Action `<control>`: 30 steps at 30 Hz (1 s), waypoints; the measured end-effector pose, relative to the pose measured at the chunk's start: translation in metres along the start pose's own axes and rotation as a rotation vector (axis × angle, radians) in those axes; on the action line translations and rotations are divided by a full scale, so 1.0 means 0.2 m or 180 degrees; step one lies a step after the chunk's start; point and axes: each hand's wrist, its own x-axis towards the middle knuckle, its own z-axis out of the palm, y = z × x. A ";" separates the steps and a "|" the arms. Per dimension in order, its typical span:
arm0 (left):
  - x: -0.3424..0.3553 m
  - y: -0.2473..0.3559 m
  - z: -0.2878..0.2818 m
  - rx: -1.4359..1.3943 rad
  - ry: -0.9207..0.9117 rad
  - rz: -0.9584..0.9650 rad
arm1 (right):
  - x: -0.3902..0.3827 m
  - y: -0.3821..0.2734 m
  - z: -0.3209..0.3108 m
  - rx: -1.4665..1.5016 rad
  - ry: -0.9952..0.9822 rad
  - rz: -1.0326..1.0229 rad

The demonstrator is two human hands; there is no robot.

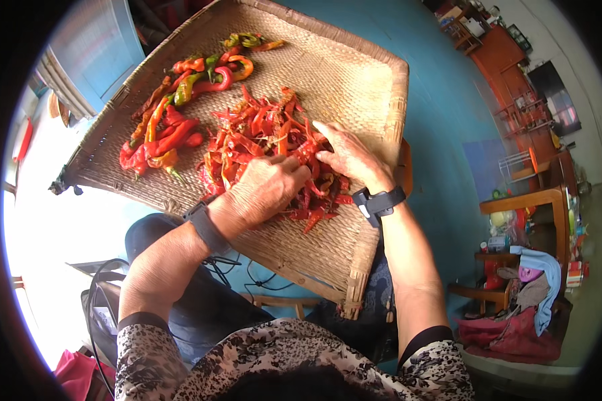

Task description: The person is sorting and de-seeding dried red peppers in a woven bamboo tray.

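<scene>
Pepper pile (264,127): mostly red, some orange | whole peppers (175,139): red, orange, yellow, green | woven basket (341,77): tan, close weave pattern | floor (441,134): blue | wristbands (209,230): black | top (274,354): pale ground, dark mottled print, black cuffs (424,343) | trousers (207,327): dark blue | chair (525,199): orange-brown | draped cloth (550,284): light blue | folded cloth (508,334): dark red | bottom-left cloth (77,375): bright pink

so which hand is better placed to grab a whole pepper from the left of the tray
Probably the left hand: it is nearer the whole peppers, while the right hand is farther off, at the right side of the red pepper pile.
</scene>
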 end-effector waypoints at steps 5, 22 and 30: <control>-0.01 0.01 0.04 -0.0040 0.0216 0.0142 | 0.06 0.04 0.09 -0.0048 0.0361 -0.0613; 0.03 0.00 -0.02 -0.0677 0.1081 -0.0276 | -0.25 -0.30 -0.06 0.0369 0.1178 -0.0621; 0.07 -0.03 0.02 -0.1438 0.0624 -0.0684 | -0.30 -0.28 -0.03 0.0363 0.1076 -0.1125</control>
